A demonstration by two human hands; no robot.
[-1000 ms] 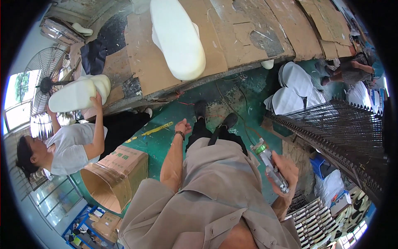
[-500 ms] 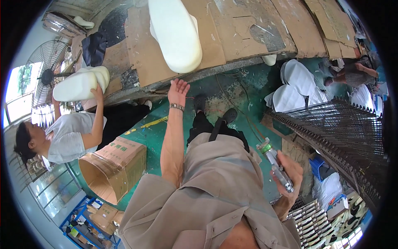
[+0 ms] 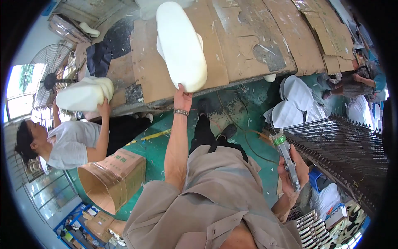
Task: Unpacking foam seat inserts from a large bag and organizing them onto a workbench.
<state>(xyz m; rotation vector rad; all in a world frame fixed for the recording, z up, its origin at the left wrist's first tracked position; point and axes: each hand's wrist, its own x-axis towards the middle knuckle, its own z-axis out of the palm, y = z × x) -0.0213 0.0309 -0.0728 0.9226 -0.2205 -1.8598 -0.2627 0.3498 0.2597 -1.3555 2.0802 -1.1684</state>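
A stack of white insoles (image 3: 182, 50) lies on the cardboard-covered workbench (image 3: 242, 50), its near end jutting past the front edge. My left hand (image 3: 183, 99) grips that near end, thumb on top and the other fingers underneath. On the lower right, my right hand (image 3: 300, 168) is wrapped round a metal spray gun (image 3: 287, 159) with a green ring near its head. The gun is held upright, well apart from the insoles.
At the left a co-worker (image 3: 74, 141) holds another white insole stack (image 3: 81, 96) near a fan (image 3: 49, 81). An open carton (image 3: 114, 178) lies on the green floor. A dark wire rack (image 3: 336, 145) and white insoles (image 3: 296, 97) stand right. A hose (image 3: 248, 139) crosses the floor.
My left hand has moved up to the insoles and closed on their near end. The stack now sits lower in view. The spray gun has turned slightly and shifted right in my right hand.
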